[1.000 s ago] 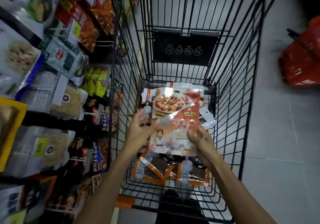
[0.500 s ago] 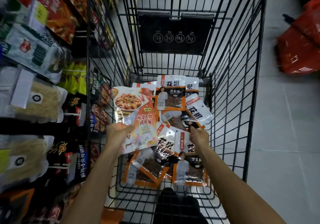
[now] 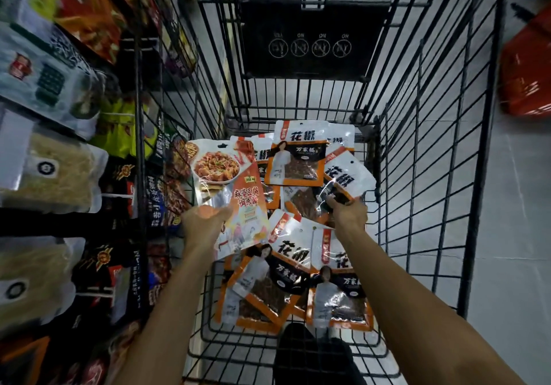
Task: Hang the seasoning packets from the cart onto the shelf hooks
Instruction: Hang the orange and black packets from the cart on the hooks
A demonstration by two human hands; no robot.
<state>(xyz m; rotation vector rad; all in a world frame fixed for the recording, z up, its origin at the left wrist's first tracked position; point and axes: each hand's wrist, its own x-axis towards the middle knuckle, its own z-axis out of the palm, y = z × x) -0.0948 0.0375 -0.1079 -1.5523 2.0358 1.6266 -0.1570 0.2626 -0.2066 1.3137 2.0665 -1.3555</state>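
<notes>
- The black wire cart (image 3: 447, 146) fills the middle of the view, running from 6 o'clock up to 12, where a dark flap (image 3: 310, 35) hangs on its far wall.
- The shelf (image 3: 59, 175) takes up the whole 9 o'clock side, with bagged goods hanging just outside the cart's left wall.
- A red basket (image 3: 527, 77) sits on the floor at 2 o'clock, apart from the cart.
- The seasoning packets (image 3: 298, 265), orange and white, lie overlapping on the cart floor from the centre down towards 6 o'clock.
- Both forearms reach in from 6 o'clock, bare and nearly straight.
- The red-and-white sauce packet (image 3: 238, 193) stands tilted above the pile at 9 o'clock of it, near the cart's left wall.
- The left hand (image 3: 202, 223), back to the camera, grips that packet's lower left edge, its fingers curled round it.
- The right hand (image 3: 348, 214), at 3 o'clock of the pile, pinches the lower corner of a white peppercorn packet (image 3: 346, 175) that still rests among the others.
</notes>
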